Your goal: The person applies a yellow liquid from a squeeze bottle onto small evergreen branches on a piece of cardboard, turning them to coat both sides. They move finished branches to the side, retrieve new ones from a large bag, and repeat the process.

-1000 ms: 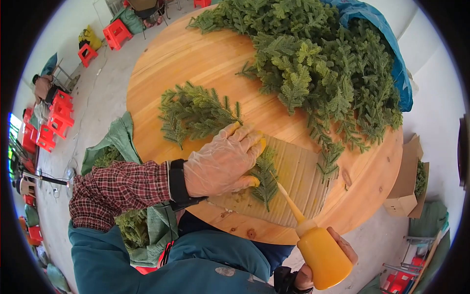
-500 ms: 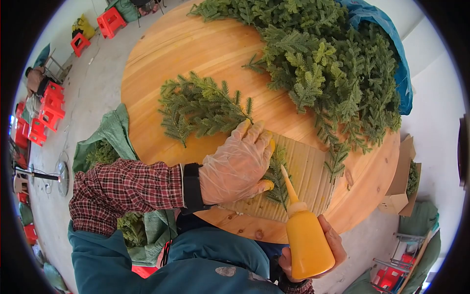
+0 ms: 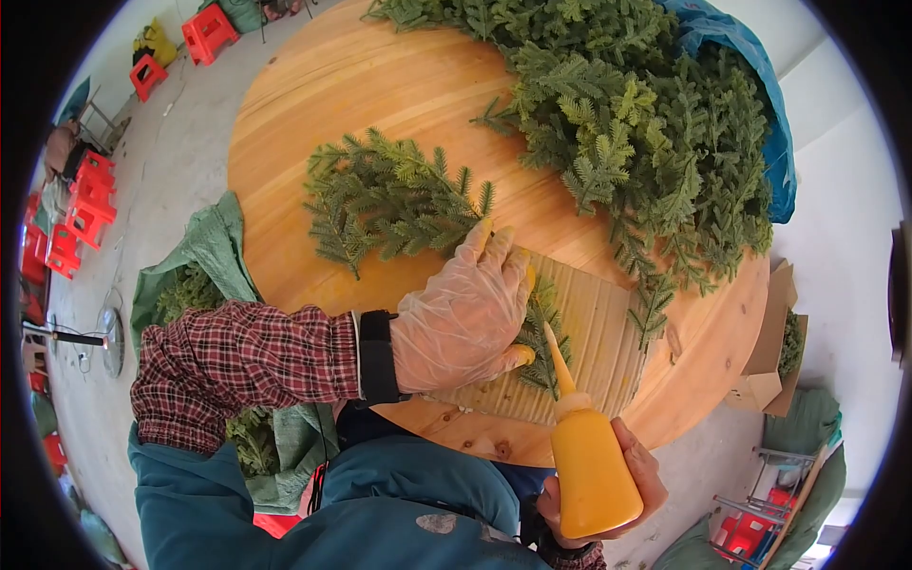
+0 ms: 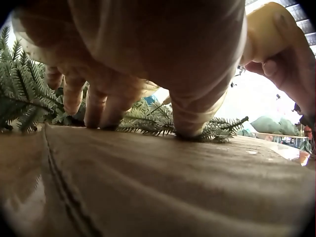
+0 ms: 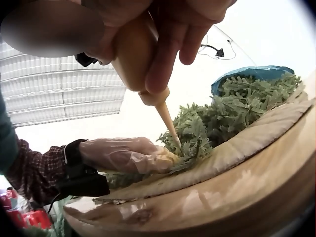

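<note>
My left hand (image 3: 461, 318), in a clear glove with yellow-stained fingertips, rests over a piece of cardboard (image 3: 598, 323). Its thumb and fingers reach down, fairly straight, and press a small fir sprig (image 3: 543, 366) against the board. In the left wrist view the thumb and the fingertips come down beside the sprig (image 4: 155, 118). My bare right hand (image 3: 641, 475) grips a squeeze bottle (image 3: 594, 470) of yellow-orange liquid. The bottle is tilted, its long nozzle tip close over the sprig in the right wrist view. A bunch of fir sprigs (image 3: 389, 199) lies just beyond my left hand.
A large heap of fir branches (image 3: 655, 142) spills from a blue bag (image 3: 774, 114) on the round wooden table (image 3: 313, 95). Green sacks (image 3: 204, 242) of greenery stand at the left, a cardboard box (image 3: 765, 366) at the right. Red stools (image 3: 90, 199) stand farther off.
My right hand has brought the bottle leftward and up, so its nozzle now lies over the sprig. My left hand keeps pressing the sprig while the head view has shifted slightly.
</note>
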A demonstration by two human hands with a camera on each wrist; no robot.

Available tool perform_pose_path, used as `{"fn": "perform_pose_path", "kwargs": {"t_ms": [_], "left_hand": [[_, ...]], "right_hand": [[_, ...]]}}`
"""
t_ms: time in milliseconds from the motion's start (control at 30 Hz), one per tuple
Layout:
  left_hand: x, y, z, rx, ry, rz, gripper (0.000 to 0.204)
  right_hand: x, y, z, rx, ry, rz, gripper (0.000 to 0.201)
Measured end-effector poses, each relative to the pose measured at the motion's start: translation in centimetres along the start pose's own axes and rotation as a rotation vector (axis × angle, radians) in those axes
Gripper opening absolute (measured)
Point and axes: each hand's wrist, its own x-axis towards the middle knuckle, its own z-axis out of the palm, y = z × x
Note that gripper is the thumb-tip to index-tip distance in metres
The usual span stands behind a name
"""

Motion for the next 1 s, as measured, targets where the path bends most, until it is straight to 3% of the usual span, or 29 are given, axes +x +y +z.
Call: {"fn": "perform_pose_path", "kwargs": {"t_ms": [200,767,1000], "left_hand": [[-0.1,0.0,-0.1,0.033,0.005,0.010,0.079],[-0.1,0.1,0.3,0.027,0.050,-0.001,0.079],[0.0,0.0,0.4,0.024,0.062,0.007,0.079]], "right_hand": [[-1.2,0.3,-0.3,0.013,0.105,0.001,0.080],[-2.5,-0.1,-3.0,-0.006,0.119,0.096,0.087],[-4.5,0.2,-4.8,-0.011,0.168,0.253,0.092]]}}
